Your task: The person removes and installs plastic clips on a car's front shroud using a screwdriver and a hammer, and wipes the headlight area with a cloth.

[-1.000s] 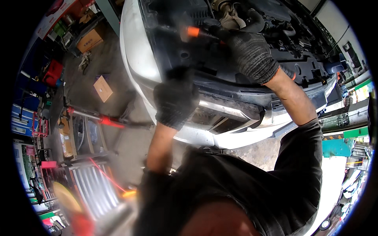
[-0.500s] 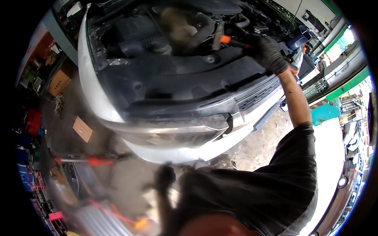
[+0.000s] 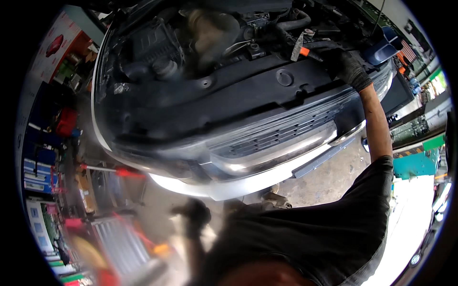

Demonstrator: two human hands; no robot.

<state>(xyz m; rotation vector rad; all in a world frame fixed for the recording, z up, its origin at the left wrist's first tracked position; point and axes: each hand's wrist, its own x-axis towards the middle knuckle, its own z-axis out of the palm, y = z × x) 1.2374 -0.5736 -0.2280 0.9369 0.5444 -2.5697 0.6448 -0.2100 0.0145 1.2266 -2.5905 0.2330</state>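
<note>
My right hand (image 3: 352,71), in a black glove, is wrapped round the handle of a hammer (image 3: 305,51) with an orange band behind its metal head. It is above the right front of a white car's open engine bay, over the black plastic cover (image 3: 248,83) behind the grille (image 3: 281,136). The head points left toward the engine parts. My left hand (image 3: 193,213), also in a black glove, hangs low in front of the bumper (image 3: 183,186), apart from the car. A blur hides its fingers; I see nothing in it.
A dark blue plastic container (image 3: 383,49) stands at the bay's right edge. At the left on the floor are a red and silver bar (image 3: 112,170) and a ribbed silver sheet (image 3: 123,243). Blue bins (image 3: 38,176) stand farther left. A shoe (image 3: 275,200) shows below the bumper.
The view has turned, so the car sits lower and tilted. My right hand stays shut on the hammer above the cover. My left hand remains low before the bumper.
</note>
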